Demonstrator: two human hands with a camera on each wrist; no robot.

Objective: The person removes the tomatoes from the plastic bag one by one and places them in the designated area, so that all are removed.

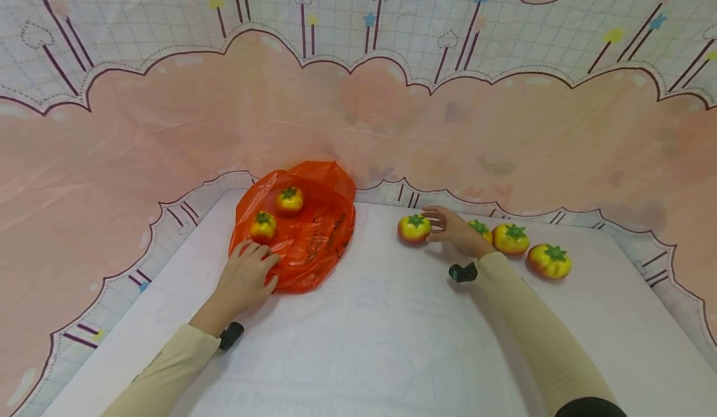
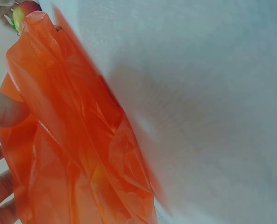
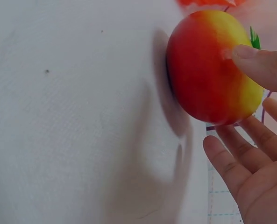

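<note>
An orange-red plastic bag (image 1: 313, 243) lies spread with its mouth open on the white table. Two yellow-and-red tomatoes (image 1: 289, 201) are inside it. My left hand (image 1: 246, 274) holds the bag's near left edge, the thumb on one side of the film and the fingers on the other in the left wrist view. Another tomato (image 1: 414, 229) sits on the table right of the bag. Around its right side is my right hand (image 1: 456, 230), fingers extended. In the right wrist view the thumb overlaps that tomato (image 3: 208, 70) and the other fingers spread along its lower side.
Right of my right hand stand several more tomatoes (image 1: 549, 261) in a row, one partly hidden by the hand. A pink patterned cloth (image 1: 392, 131) hangs behind the table (image 1: 358, 342). Each wrist carries a small black camera (image 1: 463, 272).
</note>
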